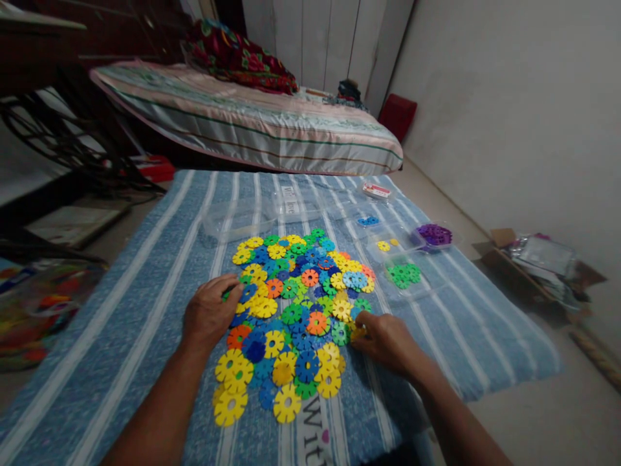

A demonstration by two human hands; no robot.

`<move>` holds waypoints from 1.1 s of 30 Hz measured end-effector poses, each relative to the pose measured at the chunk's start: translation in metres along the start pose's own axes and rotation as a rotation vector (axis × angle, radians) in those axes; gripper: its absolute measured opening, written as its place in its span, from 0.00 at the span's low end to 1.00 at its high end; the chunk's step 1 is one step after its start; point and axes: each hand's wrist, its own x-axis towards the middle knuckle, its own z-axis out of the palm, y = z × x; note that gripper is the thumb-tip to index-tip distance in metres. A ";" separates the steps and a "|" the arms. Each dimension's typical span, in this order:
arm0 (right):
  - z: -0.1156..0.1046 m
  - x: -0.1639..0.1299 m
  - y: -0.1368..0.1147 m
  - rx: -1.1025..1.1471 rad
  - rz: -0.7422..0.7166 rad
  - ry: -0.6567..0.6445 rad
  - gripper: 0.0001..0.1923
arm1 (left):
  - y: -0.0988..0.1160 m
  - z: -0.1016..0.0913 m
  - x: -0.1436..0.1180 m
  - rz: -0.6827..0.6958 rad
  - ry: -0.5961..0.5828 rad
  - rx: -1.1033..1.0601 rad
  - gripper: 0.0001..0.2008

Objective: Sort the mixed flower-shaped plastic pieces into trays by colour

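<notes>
item: heap of flat plastic snowflake discs (295, 317), yellow, blue, green, orange, centre of the frame on a blue striped cloth (145, 310). left hand (209, 314) rests palm-down on the heap's left edge, fingers loosely curled, nothing gripped. right hand (385, 340) at the heap's lower right edge, fingertips pinching a yellow disc (358, 332) (mostly hidden). right of centre: clear trays with green discs (402, 274) and purple discs (434, 234). upper frame: a mattress (252, 126).
</notes>
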 end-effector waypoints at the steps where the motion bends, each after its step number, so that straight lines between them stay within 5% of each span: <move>1: -0.001 0.000 0.000 0.039 -0.021 0.001 0.09 | 0.000 0.000 0.000 -0.003 0.001 0.002 0.16; 6: -0.007 0.000 0.002 0.248 -0.158 0.022 0.04 | 0.000 0.000 0.000 -0.006 -0.010 0.000 0.17; 12: 0.003 0.018 0.009 0.632 -0.196 0.154 0.10 | 0.000 0.000 0.000 0.003 0.009 -0.012 0.16; 14: 0.000 0.029 0.017 0.737 -0.164 0.307 0.12 | -0.001 0.000 0.000 0.007 0.003 -0.013 0.16; 16: -0.011 0.039 0.029 0.793 -0.081 0.591 0.13 | -0.001 0.000 0.000 0.014 0.001 -0.011 0.15; 19: -0.036 0.049 0.045 0.674 0.077 1.089 0.15 | -0.001 0.000 0.001 0.022 0.003 -0.005 0.15; 21: -0.045 0.051 0.050 0.558 0.100 1.216 0.15 | -0.001 -0.001 0.001 0.022 0.000 0.000 0.16; 24: -0.039 0.046 0.041 0.488 0.001 1.085 0.14 | 0.000 -0.001 0.000 0.012 -0.011 0.011 0.16; 30: 0.000 0.036 0.005 0.283 -0.119 0.349 0.12 | 0.001 -0.001 -0.001 0.006 -0.028 0.021 0.17; 33: 0.006 0.036 -0.005 0.083 -0.062 0.160 0.15 | 0.001 -0.001 -0.001 0.012 -0.029 0.014 0.16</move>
